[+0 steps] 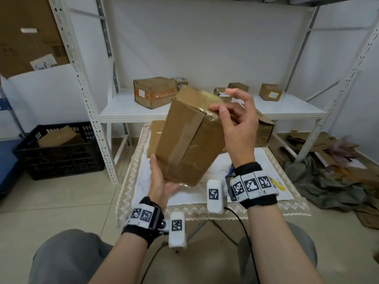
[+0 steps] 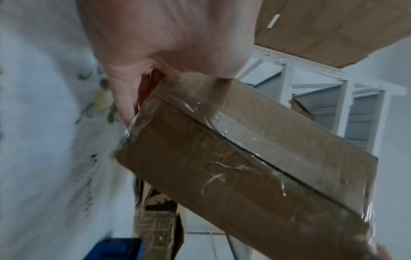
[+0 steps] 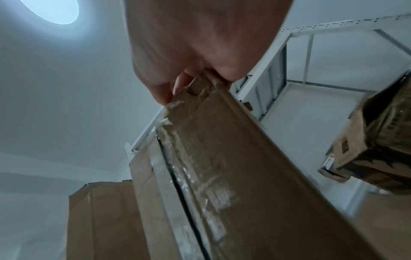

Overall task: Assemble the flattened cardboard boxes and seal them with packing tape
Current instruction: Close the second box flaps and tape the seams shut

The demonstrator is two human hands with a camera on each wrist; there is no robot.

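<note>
One taped box [image 1: 184, 136]; left hand [image 1: 160, 184] fingers cup its lower end; right hand [image 1: 240, 130] fingers seemingly pinch its top corner.

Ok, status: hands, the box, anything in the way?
Left hand cradles box from below. Right hand grips its top corner, thumb on tape. Box tilted, seams taped. Nothing blocking.
</note>
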